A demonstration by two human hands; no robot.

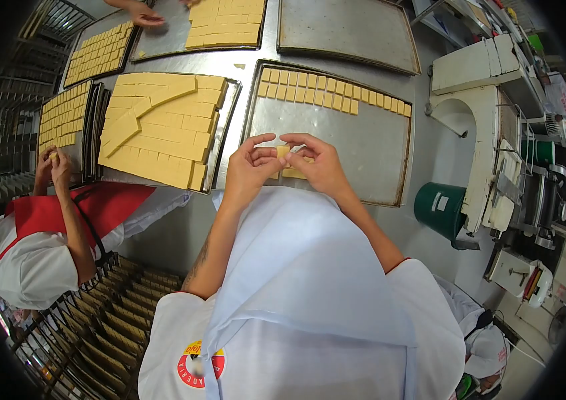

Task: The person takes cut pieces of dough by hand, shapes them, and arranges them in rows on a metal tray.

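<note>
Both of my hands meet over the near left part of a metal tray (376,153). A small yellow dough piece (283,152) is pinched between them, with my left hand (253,163) on its left side and my right hand (316,160) on its right. More yellow dough lies under my hands, partly hidden by them. Along the tray's far side run rows of small cut dough pieces (309,87). To the left, a tray holds a large slab of scored dough strips (156,127), with loose strips lying on top.
A person in a red apron (83,207) works at the left, hands at a tray of pieces. Another person's hand (146,15) is at the far left. A bare tray (346,33) lies beyond mine. Right: green bucket (439,207), white machine (483,120). A rack (103,320) stands lower left.
</note>
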